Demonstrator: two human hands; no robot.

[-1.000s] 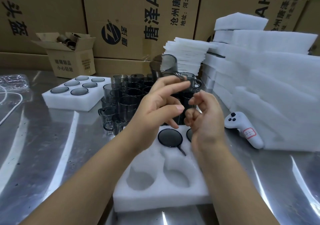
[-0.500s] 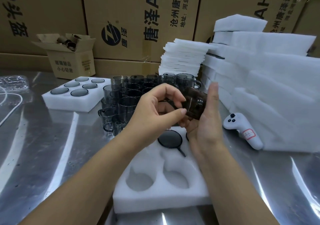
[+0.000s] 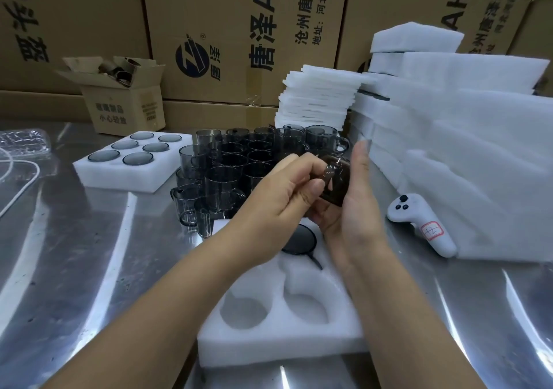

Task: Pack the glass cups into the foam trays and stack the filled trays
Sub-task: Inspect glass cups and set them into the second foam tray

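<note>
A smoky glass cup (image 3: 335,180) lies tilted on its side between my two hands, above the far end of a white foam tray (image 3: 278,340). My left hand (image 3: 284,191) pinches its near side with thumb and fingers. My right hand (image 3: 353,206) cradles it from the right, palm against the glass. The tray has two empty round holes near me and one dark cup (image 3: 302,240) seated further back. A cluster of several loose glass cups (image 3: 239,161) stands behind the tray. A filled foam tray (image 3: 98,173) sits at the left.
Stacks of white foam sheets (image 3: 320,98) and foam blocks (image 3: 466,155) fill the right side. A white controller (image 3: 419,224) lies beside them. A small open carton (image 3: 119,98) stands at the back left, a white cable (image 3: 18,191) at the far left. Large cartons wall the back.
The cup was held high and upright by my left hand; it has come down and tipped sideways, and my right hand now cradles it.
</note>
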